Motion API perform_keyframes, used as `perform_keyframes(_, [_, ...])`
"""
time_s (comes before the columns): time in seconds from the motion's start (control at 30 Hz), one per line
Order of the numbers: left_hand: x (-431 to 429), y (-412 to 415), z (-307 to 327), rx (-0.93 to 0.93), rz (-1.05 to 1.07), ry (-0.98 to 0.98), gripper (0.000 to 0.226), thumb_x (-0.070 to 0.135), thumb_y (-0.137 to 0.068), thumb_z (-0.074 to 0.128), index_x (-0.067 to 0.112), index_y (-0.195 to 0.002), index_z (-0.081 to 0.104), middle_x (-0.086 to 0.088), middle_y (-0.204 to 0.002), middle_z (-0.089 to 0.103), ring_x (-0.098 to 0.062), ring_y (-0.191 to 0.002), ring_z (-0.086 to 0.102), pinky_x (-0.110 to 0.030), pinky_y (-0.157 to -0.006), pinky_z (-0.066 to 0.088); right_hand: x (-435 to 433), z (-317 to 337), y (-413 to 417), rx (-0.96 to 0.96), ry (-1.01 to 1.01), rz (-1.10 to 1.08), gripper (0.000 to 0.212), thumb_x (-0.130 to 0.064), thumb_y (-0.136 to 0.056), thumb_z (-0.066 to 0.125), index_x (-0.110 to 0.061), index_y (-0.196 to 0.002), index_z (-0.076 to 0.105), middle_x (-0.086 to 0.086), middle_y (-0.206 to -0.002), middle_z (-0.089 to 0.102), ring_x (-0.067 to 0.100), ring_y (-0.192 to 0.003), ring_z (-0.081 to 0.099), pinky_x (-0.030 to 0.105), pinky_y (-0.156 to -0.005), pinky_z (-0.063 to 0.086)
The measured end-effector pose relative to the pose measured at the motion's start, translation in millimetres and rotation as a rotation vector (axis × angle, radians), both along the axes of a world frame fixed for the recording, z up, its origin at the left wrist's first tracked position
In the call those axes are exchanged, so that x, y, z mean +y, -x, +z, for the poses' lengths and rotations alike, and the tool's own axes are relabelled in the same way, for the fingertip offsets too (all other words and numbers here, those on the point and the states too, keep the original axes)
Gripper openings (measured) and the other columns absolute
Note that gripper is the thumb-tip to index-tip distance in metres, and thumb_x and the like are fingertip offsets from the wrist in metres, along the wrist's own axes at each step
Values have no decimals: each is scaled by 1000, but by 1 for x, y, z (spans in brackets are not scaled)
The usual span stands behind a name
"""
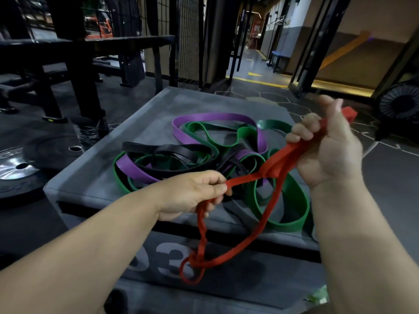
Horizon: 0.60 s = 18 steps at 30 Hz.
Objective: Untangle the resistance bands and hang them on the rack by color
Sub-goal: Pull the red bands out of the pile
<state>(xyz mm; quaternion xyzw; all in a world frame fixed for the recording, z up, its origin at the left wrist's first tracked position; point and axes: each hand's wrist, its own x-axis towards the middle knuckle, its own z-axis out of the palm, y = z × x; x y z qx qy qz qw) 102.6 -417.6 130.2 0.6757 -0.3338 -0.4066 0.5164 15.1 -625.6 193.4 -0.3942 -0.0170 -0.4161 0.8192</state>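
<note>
Weight plates (13,171) are seen lying on the floor at far left, beside a grey padded box (95,175). On its top, a black band (145,147), a purple band (210,116) and green bands (302,200) are spread in one tangle. The red band (281,158) is pinched by the left hand (190,193) above the box's near edge and gripped higher up by the curled right hand (326,150). Its twisted, knotted loop is hung down before the box front.
</note>
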Motion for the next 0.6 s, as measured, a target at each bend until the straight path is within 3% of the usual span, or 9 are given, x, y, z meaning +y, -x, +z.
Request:
perform_keyframes(0.03, [1,1,2,9,-6,25,17,9,-101,43,13,-108,58,-1,-85,51,-6,-69,50,-20,-67,49,12,-1,-5,146,74,20,16,-31,-101,45,-18,-110,48,-6,-61,40,8,-50,35,22,-50,35])
perform_keyframes(0.13, [5,-1,7,-133,-28,31,34,0,-95,51,23,-119,59,-5,-111,59,-10,-87,62,-25,-81,53,27,-12,-14,242,216,70,9,-13,-101,45,-17,-109,46,-3,-66,48,9,-50,41,23,-50,37])
perform_keyframes(0.2, [5,0,12,-263,-5,45,33,2,-94,55,28,-114,63,3,-101,66,-9,-87,66,-27,-82,54,31,-14,-18,278,263,81,16,-4,-100,43,-16,-110,45,-2,-66,49,9,-51,43,22,-49,38])
perform_keyframes(0.27, [4,2,16,-265,55,98,25,3,-93,58,22,-105,67,7,-86,69,-6,-82,67,-22,-76,53,42,-22,-20,307,342,115,17,-2,-101,41,-14,-112,45,-2,-67,50,10,-54,44,22,-50,39])
perform_keyframes(0.43, [4,6,22,-329,182,142,4,12,-90,63,15,-90,67,0,-81,72,-12,-72,70,-20,-68,55,53,-26,-23,328,435,162,11,-15,-102,44,-14,-111,49,-2,-69,55,13,-60,49,25,-55,41])
perform_keyframes(0.6, [3,11,28,-372,212,121,9,19,-89,66,10,-87,66,1,-69,71,-12,-64,69,-21,-65,57,65,-29,-24,368,432,212,13,-22,-103,42,-15,-109,51,-5,-63,53,16,-63,55,31,-61,49])
